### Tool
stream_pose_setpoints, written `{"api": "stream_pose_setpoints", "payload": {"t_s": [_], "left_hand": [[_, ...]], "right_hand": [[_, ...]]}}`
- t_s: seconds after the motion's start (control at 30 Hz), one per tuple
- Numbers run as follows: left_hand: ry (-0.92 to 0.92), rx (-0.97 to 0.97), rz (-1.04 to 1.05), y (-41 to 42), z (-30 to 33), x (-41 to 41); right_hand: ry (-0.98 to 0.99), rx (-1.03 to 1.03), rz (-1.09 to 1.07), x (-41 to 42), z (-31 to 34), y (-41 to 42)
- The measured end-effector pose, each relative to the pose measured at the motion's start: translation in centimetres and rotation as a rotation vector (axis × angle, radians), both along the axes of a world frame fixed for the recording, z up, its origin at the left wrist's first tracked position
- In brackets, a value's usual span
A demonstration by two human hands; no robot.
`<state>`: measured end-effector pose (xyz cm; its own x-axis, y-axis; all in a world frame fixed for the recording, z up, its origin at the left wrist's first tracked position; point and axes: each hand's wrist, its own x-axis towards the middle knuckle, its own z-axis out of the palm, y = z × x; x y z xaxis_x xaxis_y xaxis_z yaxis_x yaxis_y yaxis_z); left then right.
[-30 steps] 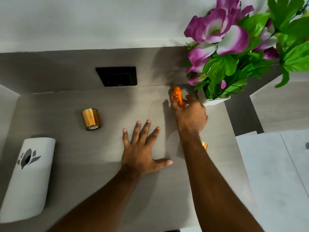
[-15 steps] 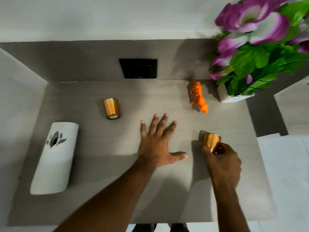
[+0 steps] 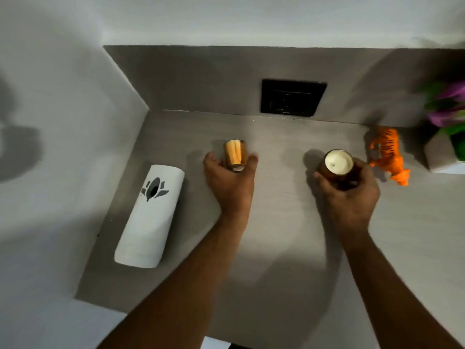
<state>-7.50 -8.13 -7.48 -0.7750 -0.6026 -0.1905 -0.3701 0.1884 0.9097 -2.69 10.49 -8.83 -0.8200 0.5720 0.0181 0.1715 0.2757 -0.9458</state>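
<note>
Left hand (image 3: 230, 182), earlier flat on counter (image 3: 276, 235), now grips cup (image 3: 235, 154); right hand (image 3: 349, 197) grips candle (image 3: 338, 162), now wax-side up.

Single head-worn view, steeply downward, close over grey counter (image 3: 281, 222), facing wall (image 3: 226, 21)

Left arm: bare, crosses the bench's (image 3: 281, 260) front edge and stretches toward the back.
Left hand (image 3: 230, 182): palm down, left of the bench's middle, thumb and fingers (image 3: 252, 159) curved round a gold cup (image 3: 234, 155).
Right arm: bare, rises from the front right corner.
Right hand (image 3: 349, 195): back toward the camera, near the right edge, fingers curled round a candle jar (image 3: 338, 163).
</note>
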Motion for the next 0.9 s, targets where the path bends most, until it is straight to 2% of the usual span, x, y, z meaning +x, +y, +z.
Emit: {"api": "stream_pose_setpoints", "payload": {"t_s": [0.13,0.2,0.33,0.47,0.57,0.9], "left_hand": [[-0.232,-0.062,-0.016,0.3,0.0,-3.0],[-0.250,-0.078,-0.020,0.3,-0.6,-4.1],[-0.138,0.017,-0.094,0.6,-0.3,-5.4],[0.112,0.028,-0.188,1.6,0.6,-6.0],[0.217,0.010,-0.192,1.8,0.1,-7.1],[0.188,-0.058,-0.099,1.7,-2.9,-9.0]], "right_hand": [[-0.004,0.020,-0.079,-4.3,0.6,-0.3],[-0.079,0.085,-0.159,-6.1,1.1,-0.8],[-0.164,0.193,-0.232,-7.9,0.4,-1.8],[-0.229,0.249,-0.230,-8.3,-0.3,-1.8],[-0.233,0.269,-0.205,-8.5,-0.4,-1.9],[-0.254,0.304,-0.203,-9.2,-1.3,-1.3]]}}
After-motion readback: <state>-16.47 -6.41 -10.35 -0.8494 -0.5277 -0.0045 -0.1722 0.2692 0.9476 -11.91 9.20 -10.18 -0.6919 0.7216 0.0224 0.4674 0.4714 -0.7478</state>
